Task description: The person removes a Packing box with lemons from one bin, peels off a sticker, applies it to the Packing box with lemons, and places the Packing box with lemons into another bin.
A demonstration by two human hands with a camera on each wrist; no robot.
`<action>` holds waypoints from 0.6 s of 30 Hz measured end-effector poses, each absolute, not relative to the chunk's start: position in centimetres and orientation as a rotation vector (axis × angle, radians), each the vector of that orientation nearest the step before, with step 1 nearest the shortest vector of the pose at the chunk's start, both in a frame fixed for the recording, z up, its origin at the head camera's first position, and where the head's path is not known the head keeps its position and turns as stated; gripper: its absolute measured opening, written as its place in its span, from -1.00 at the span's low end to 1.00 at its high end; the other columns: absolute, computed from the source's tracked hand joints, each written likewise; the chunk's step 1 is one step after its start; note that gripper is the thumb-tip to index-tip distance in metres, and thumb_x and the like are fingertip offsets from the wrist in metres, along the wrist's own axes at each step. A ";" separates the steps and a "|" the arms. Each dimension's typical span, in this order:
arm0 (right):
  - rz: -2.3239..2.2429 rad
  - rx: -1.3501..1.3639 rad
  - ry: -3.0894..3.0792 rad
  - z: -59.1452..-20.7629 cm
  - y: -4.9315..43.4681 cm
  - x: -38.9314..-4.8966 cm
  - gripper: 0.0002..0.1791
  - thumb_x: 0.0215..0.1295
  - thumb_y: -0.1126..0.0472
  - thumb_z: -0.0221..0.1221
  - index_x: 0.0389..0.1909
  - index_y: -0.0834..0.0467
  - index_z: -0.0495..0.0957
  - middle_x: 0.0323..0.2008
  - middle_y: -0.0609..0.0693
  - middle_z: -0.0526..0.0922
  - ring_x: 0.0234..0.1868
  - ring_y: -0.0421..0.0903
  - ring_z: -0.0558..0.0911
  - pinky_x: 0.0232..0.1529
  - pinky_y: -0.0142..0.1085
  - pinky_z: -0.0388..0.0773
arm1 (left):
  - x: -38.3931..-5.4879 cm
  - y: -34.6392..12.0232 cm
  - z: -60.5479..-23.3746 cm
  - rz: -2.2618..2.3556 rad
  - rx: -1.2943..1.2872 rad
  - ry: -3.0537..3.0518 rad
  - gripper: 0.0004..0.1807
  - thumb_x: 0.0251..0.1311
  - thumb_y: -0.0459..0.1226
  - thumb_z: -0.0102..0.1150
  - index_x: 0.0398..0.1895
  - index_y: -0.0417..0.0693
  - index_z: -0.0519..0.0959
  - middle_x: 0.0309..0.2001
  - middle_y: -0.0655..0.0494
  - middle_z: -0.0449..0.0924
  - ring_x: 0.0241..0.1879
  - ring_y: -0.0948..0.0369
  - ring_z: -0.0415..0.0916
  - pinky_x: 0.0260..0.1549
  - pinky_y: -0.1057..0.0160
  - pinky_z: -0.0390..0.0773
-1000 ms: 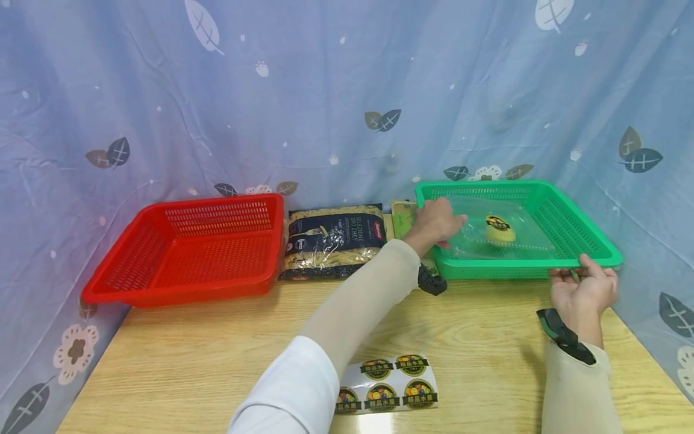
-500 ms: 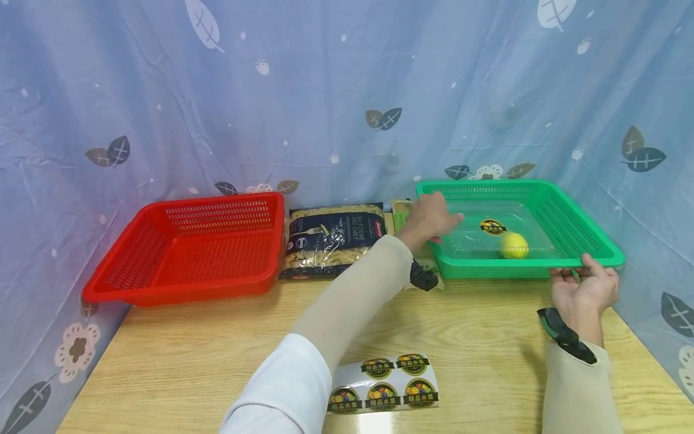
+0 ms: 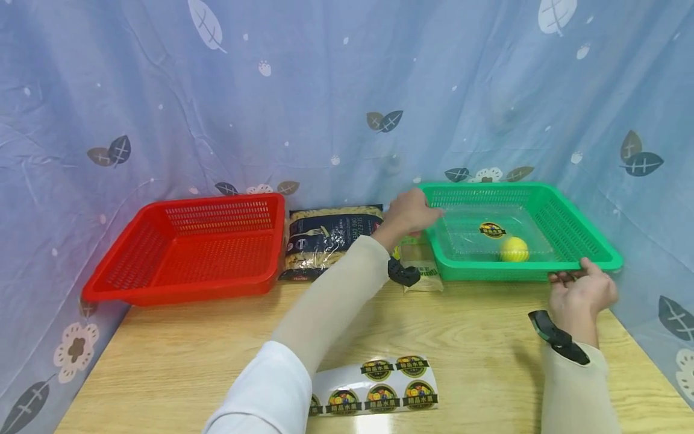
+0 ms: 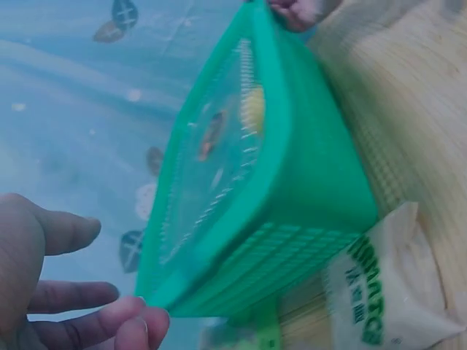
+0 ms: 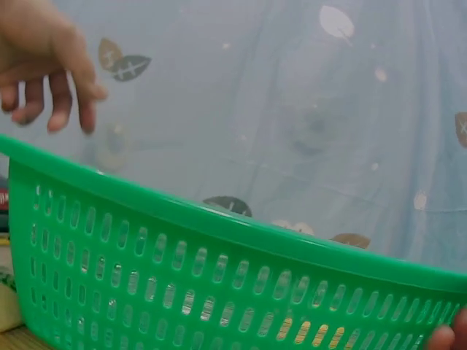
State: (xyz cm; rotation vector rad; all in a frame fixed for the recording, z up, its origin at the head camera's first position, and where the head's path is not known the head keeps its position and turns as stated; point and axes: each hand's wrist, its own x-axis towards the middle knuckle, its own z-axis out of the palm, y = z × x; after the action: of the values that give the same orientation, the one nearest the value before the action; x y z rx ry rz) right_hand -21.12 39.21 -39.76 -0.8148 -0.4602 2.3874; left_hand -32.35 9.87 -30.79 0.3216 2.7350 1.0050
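My left hand (image 3: 406, 212) is raised beside the left end of the green basket (image 3: 504, 265), its fingers loosely spread and holding nothing; in the left wrist view the fingers (image 4: 73, 295) reach close to the basket's corner. My right hand (image 3: 582, 295) grips the front rim near the right corner, thumb on top and fingers beneath. Inside the basket lies a clear plastic box (image 3: 461, 238) with a round black-and-gold sticker (image 3: 491, 229) on its top. A yellow ball-like thing (image 3: 514, 249) shows at the box's front edge.
A red basket (image 3: 217, 259) stands at the left back. Between the baskets lie a pasta bag (image 3: 320, 241), partly behind my left arm, and a beige packet (image 3: 423, 265). A sheet of round stickers (image 3: 379, 386) lies at the table's front. A blue curtain (image 3: 325, 90) hangs behind.
My left hand has drawn back leftward out of the green basket. The yellow thing has shifted right and forward inside. My right hand stays on the rim.
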 end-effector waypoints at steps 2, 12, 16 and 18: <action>2.282 -0.894 -0.492 -39.6 39.1 -21.2 -0.79 0.45 0.34 0.09 -0.35 0.10 0.28 -0.48 0.00 0.28 -0.64 0.03 0.16 -0.66 -0.19 0.20 | -32.5 9.0 -30.5 1.039 0.332 2.729 -0.33 0.36 0.12 0.19 -0.83 0.07 0.20 -0.85 0.22 0.06 -0.85 0.21 0.34 -0.80 0.28 0.41; 1.632 -0.585 -0.640 -35.9 36.2 -20.8 -0.78 0.29 0.60 -0.17 -0.30 0.20 0.21 -0.30 -0.02 0.13 -0.39 -0.18 0.14 -0.25 -0.49 0.29 | -32.1 4.2 -28.4 1.311 0.357 2.678 -0.62 0.41 0.03 0.18 0.11 0.03 0.59 -0.40 0.13 0.64 -0.62 0.19 0.53 -0.61 0.27 0.56; 1.542 -0.440 -0.733 -34.2 33.9 -20.7 -0.78 0.25 0.60 -0.18 -0.37 0.22 0.27 -0.38 0.02 0.13 -0.40 -0.16 0.10 -0.20 -0.44 0.28 | -31.7 1.7 -27.9 1.375 0.373 2.712 -0.62 0.41 0.04 0.16 0.10 0.04 0.60 -0.13 0.10 0.66 -0.43 0.19 0.60 -0.47 0.24 0.58; 1.546 -0.403 -0.771 -33.6 32.9 -20.6 -0.76 0.21 0.62 -0.14 -0.39 0.22 0.30 -0.39 0.03 0.19 -0.40 -0.16 0.12 -0.21 -0.41 0.31 | -31.4 0.5 -27.7 1.409 0.365 2.724 -0.63 0.40 0.05 0.17 0.08 0.04 0.60 -0.13 0.11 0.63 -0.35 0.18 0.59 -0.39 0.20 0.57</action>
State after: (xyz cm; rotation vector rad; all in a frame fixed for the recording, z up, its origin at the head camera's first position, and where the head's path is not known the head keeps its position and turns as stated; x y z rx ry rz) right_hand -20.57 32.91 -33.55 -0.4034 -0.7707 1.5456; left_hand -31.42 0.49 -27.75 0.3653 2.7238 1.4091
